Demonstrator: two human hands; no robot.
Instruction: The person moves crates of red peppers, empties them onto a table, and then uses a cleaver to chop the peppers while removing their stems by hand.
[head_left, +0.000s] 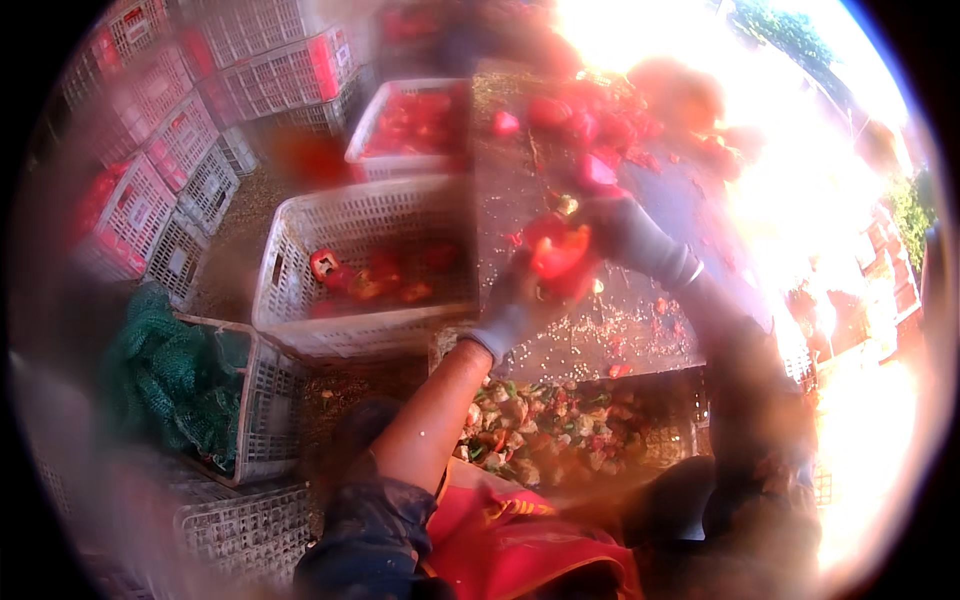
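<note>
A red bell pepper (559, 251), cut open at the top, is in my gloved left hand (510, 300) over the metal-topped table (645, 330). My gloved right hand (619, 229) is curled at the pepper's far right side. A pale green pepper core with its stem (566, 204) shows at the right fingertips. Blur hides whether the right fingers grip the core, the pepper or a tool. Pale seeds and red scraps are scattered over the tabletop around both hands.
Red peppers (592, 120) lie heaped at the table's far end. Left of it stand a white plastic crate (367, 330) with opened peppers and another full one (360, 169). Trimmings (525, 427) fill a container below the near edge. Green netting (172, 375) hangs over a crate. Glare washes out the right.
</note>
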